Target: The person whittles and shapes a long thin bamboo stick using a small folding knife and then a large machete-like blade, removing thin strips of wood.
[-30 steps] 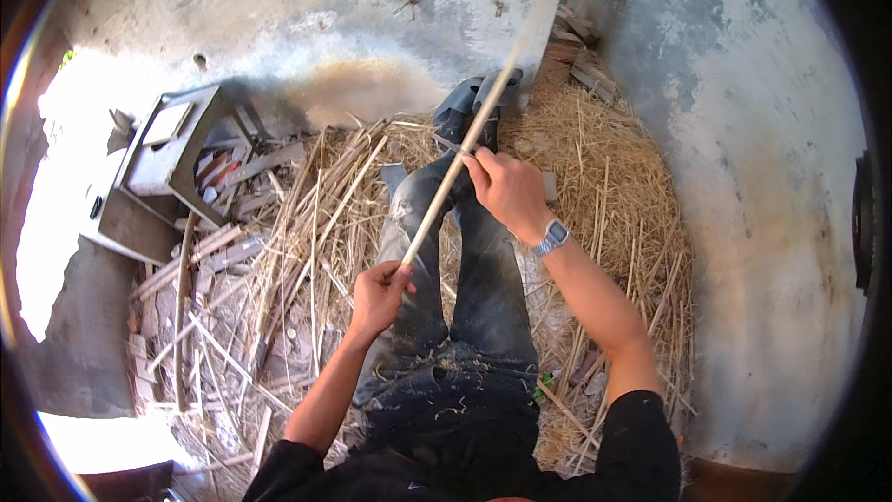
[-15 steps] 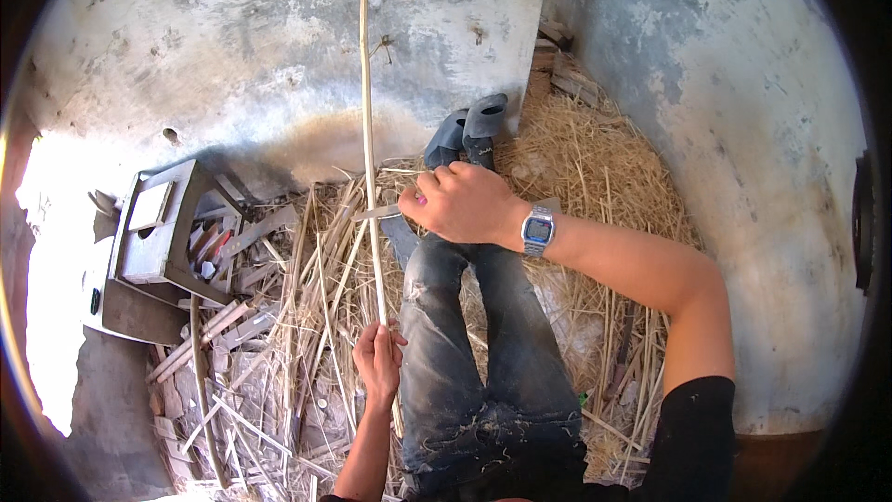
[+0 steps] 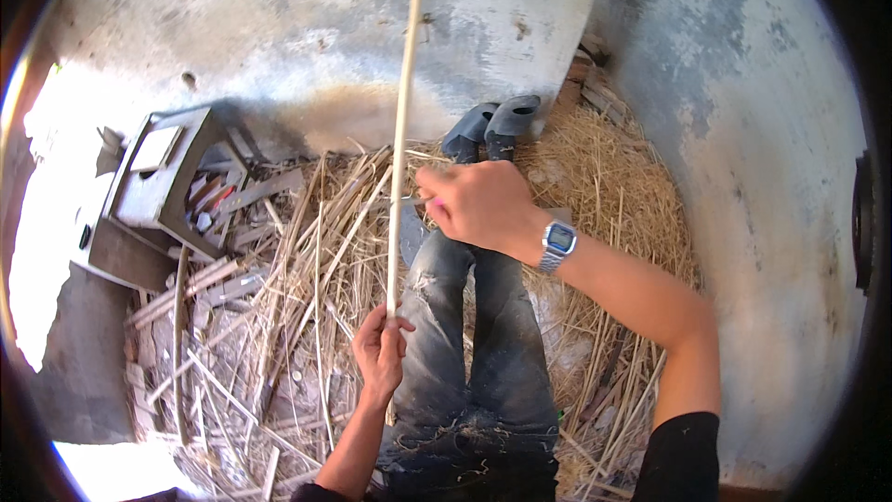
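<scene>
My left hand [image 3: 379, 353] is closed around the lower part of a long, thin, pale wooden stick [image 3: 401, 139], with the thumb along it. The stick stands nearly upright in front of my left leg and its top runs out of view. My right hand [image 3: 483, 204], with a watch [image 3: 558, 240] on the wrist, is a fist just right of the stick at knee height. In it is a knife, mostly covered by the fingers; a bit of pink shows between them. Whether its blade touches the stick I cannot tell.
My outstretched legs [image 3: 446, 316] end in dark shoes [image 3: 511, 116] near the stained wall [image 3: 307, 56]. Straw and shavings [image 3: 613, 186] lie to the right, and several loose sticks [image 3: 297, 270] to the left. An overturned wooden stool-like piece [image 3: 167, 177] stands at far left.
The view has shifted a little. The stick now leans slightly right and its upper end has left the view. My right hand has turned a little, and less of the blade shows.
</scene>
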The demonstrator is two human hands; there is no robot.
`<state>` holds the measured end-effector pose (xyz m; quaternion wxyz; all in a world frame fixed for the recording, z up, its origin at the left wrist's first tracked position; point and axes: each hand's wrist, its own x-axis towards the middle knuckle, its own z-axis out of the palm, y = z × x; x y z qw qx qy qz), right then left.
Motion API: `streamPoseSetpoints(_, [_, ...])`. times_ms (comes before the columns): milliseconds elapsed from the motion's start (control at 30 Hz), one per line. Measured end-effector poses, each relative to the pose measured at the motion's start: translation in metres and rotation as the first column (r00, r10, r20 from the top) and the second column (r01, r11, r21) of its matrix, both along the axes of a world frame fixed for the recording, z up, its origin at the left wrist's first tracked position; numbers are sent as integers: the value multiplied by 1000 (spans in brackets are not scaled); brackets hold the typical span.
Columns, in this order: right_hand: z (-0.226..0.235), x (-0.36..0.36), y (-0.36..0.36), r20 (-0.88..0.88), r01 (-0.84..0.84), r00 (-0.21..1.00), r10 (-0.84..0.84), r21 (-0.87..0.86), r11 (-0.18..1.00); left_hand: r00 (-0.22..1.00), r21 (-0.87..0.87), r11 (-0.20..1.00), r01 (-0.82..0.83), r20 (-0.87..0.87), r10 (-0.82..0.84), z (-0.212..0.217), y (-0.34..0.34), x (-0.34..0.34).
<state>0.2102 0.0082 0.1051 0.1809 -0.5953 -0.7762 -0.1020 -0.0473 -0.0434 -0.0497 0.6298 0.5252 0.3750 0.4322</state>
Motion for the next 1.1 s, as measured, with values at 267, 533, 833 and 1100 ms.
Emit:
streamPoseSetpoints(267, [-9, -11, -69, -687, -73, 727, -17, -101, 992, 993, 102, 990, 98, 49, -104, 56, -36, 43])
streamPoseSetpoints(533, [-22, -49, -154, -881, -28, 472, -22, -40, 999, 901, 183, 969, -168, 428, 75, 96, -58, 91])
streamPoseSetpoints(833, [-35, -10, -187, -712, 318, 640, -288, -95, 943, 945, 185, 938, 293, -205, -255, 100, -72, 55])
streamPoseSetpoints(1100, [10, 45, -197, -576, 204, 778, -250, -146, 968, 784, 818, 395, 417, -544, 300, 133, -26, -20])
